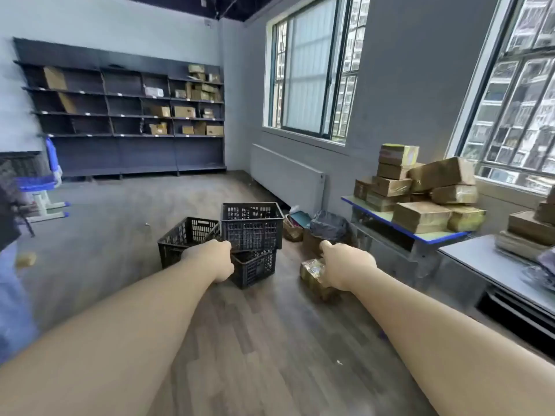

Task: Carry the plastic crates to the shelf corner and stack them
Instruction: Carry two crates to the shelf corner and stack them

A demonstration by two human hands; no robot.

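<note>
Both arms reach fwd, mid-frame. Left hand (213, 259) has its fingers curled, in front of the black perforated plastic crates (251, 225); contact w/ a rim can't be told. Right hand (345, 265) curls over a tape-wrapped brown parcel (312, 273) on the wood-plank floor (270, 340). Crates sit centre frame: one stacked on another, a third tilted beside. Dark shelf unit (120, 115) w/ cardboard boxes upper left. Bench (405, 229) at right carries shiny wrapped parcels.
</note>
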